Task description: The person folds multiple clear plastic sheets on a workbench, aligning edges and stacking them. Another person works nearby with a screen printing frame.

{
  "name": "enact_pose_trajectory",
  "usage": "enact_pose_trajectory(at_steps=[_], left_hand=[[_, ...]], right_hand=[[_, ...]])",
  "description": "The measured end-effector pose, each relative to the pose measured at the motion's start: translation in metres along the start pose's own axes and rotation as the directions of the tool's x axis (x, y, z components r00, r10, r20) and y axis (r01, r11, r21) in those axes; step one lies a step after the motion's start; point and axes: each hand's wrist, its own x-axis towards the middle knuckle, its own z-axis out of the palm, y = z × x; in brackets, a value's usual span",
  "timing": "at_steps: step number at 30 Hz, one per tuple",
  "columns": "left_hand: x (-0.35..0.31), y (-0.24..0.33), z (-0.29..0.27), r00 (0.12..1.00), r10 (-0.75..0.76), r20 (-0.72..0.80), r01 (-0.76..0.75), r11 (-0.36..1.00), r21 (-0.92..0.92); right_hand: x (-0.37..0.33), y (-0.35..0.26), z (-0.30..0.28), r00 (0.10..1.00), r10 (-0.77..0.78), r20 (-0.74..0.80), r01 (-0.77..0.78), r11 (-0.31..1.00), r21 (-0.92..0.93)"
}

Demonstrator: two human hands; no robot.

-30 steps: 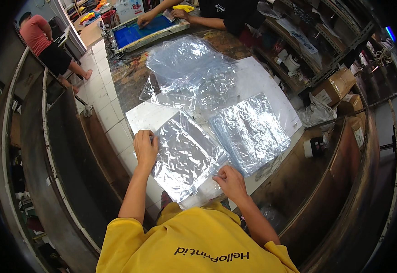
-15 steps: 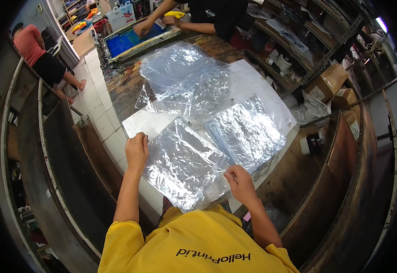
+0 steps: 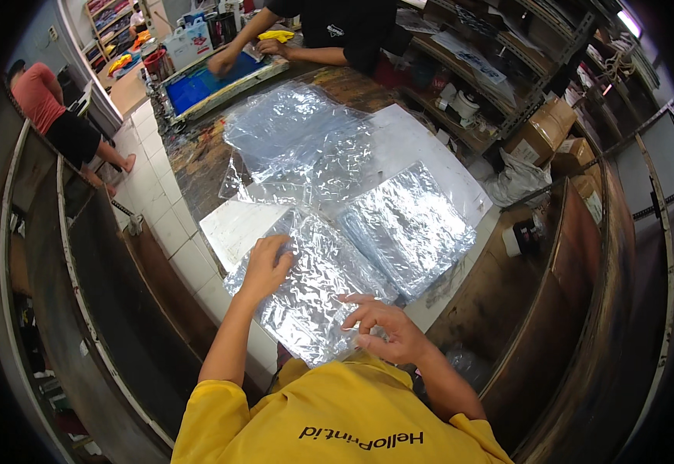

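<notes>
L hand [image 3: 268, 267] & R hand [image 3: 383, 331] over clr plastic sheet [image 3: 318, 274]

A clear plastic sheet [image 3: 318, 271] lies flat at the near left, wrinkled and glossy, turned cornerwise. Just beside it on the right lies a stack of clear sheets [image 3: 410, 228], bluish along its left edge, its shiny top rippled with creases.

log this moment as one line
left hand: over nearest clear plastic | right hand: fingers apart, over its near right side | right: clear plastic stack | beyond: loose clear sheets
</notes>
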Motion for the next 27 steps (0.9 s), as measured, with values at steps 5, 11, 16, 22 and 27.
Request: enact_pose_trajectory(at_steps=[5,11,16,22,27], left_hand=[[0.011,0.011,-0.021,0.96,-0.262,0.093,0.275,0.841,-0.466],[0.009,0.029,-0.055,0.985,-0.172,-0.019,0.149,0.9,-0.41],[-0.002,0.061,-0.111,0.99,-0.135,-0.027,0.051,0.543,-0.838],[0.01,0.095,-0.135,0.99,-0.14,0.024,0.089,0.482,-0.872],[0.014,0.07,-0.099,0.879,-0.323,0.35,0.474,0.513,-0.715]], right_hand=[[-0.008,-0.015,-0.006,0.999,-0.023,0.027,0.022,0.998,0.055],[-0.043,0.0,-0.019,0.985,0.112,-0.129,-0.086,0.977,0.196],[-0.062,-0.008,-0.028,0.915,0.22,-0.339,-0.038,0.882,0.469],[-0.055,-0.006,-0.042,0.83,0.349,-0.436,-0.22,0.922,0.32],[-0.046,0.005,-0.044,0.78,0.376,-0.5,-0.253,0.92,0.298]])
